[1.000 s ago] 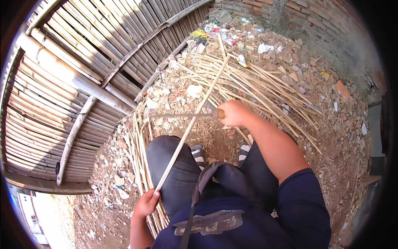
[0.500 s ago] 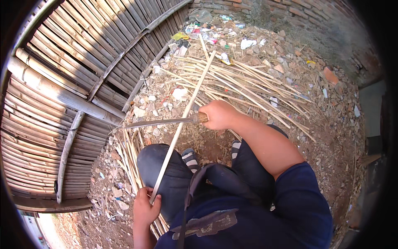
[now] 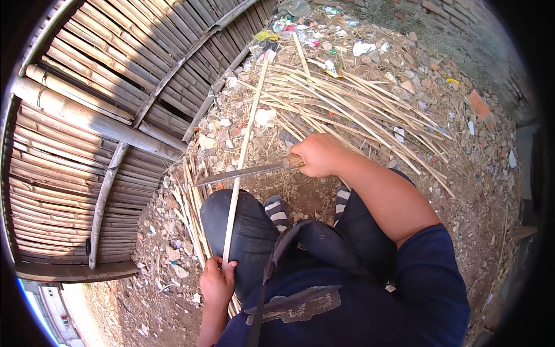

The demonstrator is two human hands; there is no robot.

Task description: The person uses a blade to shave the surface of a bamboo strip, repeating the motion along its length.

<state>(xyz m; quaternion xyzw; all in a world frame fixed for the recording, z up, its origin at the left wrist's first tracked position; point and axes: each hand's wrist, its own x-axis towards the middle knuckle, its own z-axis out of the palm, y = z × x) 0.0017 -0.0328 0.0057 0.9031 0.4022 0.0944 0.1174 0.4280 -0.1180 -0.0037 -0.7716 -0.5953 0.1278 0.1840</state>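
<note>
A long, pale bamboo strip (image 3: 247, 133) slants away from me over my left knee. Its near end is pinched by my left hand (image 3: 217, 282), thumb against the strip, beside my left thigh. My right hand (image 3: 317, 154) is closed around the wooden handle of a long knife (image 3: 243, 173). The dark blade points left and lies across the strip just beyond the knee; I cannot tell how deeply it touches. More bamboo strips (image 3: 192, 214) lie on the ground along my left leg, partly hidden by it.
A spread pile of bamboo strips (image 3: 358, 121) covers the stony ground ahead. A slatted bamboo wall (image 3: 69, 191) with poles stands close on the left. Plastic litter (image 3: 295, 26) lies at the far end, by a brick wall (image 3: 445, 26). A broken brick (image 3: 479, 104) lies at right.
The strip's far end has swung left, so it slants less. The knife has tilted, its tip now lower than its handle. The whole view has shifted slightly.
</note>
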